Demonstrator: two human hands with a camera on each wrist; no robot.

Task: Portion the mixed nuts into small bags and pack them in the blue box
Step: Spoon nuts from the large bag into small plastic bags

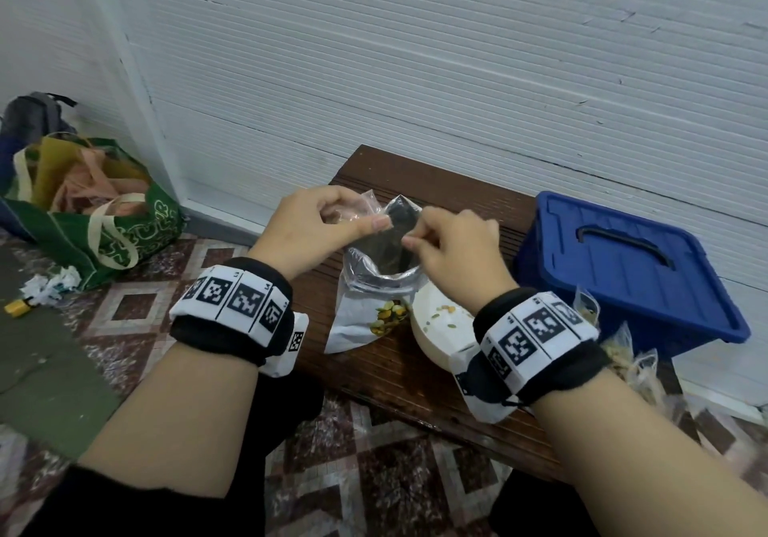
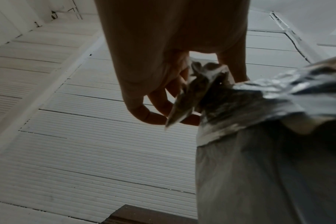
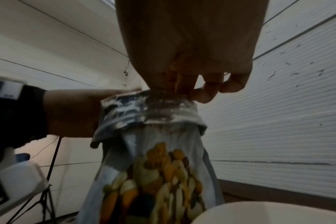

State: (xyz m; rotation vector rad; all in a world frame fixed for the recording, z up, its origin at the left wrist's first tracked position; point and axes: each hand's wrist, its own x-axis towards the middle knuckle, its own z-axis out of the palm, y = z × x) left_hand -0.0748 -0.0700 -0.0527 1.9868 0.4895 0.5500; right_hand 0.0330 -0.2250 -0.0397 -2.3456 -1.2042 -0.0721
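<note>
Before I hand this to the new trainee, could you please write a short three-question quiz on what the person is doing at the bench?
1. True or false: the lid of the blue box is off.
2. Which item do both the left hand and the right hand hold? A) the white bowl B) a small clear bag C) the green tote
3. Fill in: the small clear bag is held just above the open mouth of the large ____ pouch.

Key
1. False: the lid is on, handle up.
2. B: both hands pinch its top edge.
3. Nut: nuts are printed on its front.
</note>
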